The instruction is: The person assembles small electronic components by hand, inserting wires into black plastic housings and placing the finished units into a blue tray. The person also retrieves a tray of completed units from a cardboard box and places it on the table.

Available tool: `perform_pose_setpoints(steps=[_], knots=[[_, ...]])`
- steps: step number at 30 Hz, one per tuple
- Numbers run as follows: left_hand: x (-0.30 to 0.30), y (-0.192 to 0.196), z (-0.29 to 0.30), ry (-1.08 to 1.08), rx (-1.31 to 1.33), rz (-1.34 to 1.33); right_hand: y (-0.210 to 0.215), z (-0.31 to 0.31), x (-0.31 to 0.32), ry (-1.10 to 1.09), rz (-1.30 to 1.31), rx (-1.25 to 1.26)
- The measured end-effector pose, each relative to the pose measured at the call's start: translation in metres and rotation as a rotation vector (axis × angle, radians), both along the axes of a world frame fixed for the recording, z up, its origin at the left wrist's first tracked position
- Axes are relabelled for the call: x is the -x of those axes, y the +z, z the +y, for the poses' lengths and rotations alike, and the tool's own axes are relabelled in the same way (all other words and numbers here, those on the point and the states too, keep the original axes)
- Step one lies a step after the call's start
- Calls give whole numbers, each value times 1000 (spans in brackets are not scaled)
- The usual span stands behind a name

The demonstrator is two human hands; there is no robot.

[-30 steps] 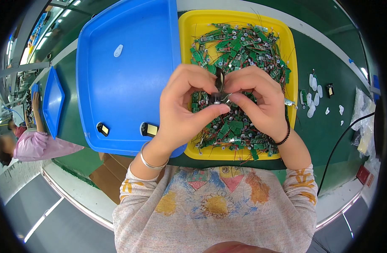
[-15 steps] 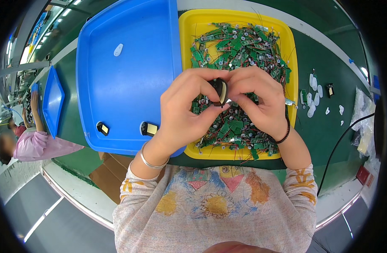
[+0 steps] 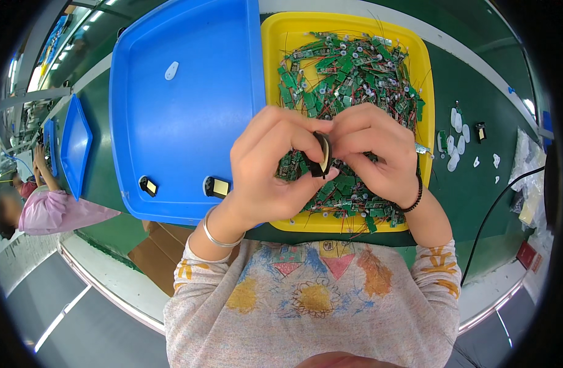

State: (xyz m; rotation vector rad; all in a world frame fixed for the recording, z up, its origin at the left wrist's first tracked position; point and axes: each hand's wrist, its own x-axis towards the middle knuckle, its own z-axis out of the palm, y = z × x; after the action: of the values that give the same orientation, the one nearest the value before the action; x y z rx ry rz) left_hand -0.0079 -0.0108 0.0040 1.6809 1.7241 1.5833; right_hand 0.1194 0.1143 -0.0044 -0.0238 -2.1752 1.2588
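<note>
A small black plastic housing with a cream pad on its face is pinched between the thumb and fingers of my left hand. My right hand is closed in a pinch against the housing's right side; whatever lies between its fingertips is hidden. Both hands hover above a yellow tray heaped with green circuit boards with thin wires. Left of it, a blue tray holds two similar black housings, one near its front left corner and one beside my left wrist. A white teardrop-shaped piece lies farther back there.
On the green table to the right lie several white oval pieces, another black housing, clear plastic bags and a black cable. A co-worker in pink sits far left, near a smaller blue tray.
The black housing has tilted slightly and come a little nearer to me in my left fingers. My right fingers have shifted slightly against it. The co-worker's arm has moved down.
</note>
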Motion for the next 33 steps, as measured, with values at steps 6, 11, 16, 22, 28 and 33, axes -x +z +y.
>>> perform_pose_setpoints(steps=[6, 11, 16, 22, 28, 33], knots=[[0, -1, -2, -24, -63, 3, 0, 0, 0, 28, 54, -17], [-1, 1, -6, -70, 24, -134, -1, 1, 1, 39, 84, -15], [1, -1, 1, -85, 220, -325, -1, 7, 0, -48, -5, -39], [3, -1, 1, 35, 228, -31, -7, 5, -6, -69, -121, 322], [2, -12, 1, 40, -7, -380, -1, 4, -8, 99, -304, 446], [10, -9, 0, -120, 218, -990, 1, -3, -9, 217, -365, 796]])
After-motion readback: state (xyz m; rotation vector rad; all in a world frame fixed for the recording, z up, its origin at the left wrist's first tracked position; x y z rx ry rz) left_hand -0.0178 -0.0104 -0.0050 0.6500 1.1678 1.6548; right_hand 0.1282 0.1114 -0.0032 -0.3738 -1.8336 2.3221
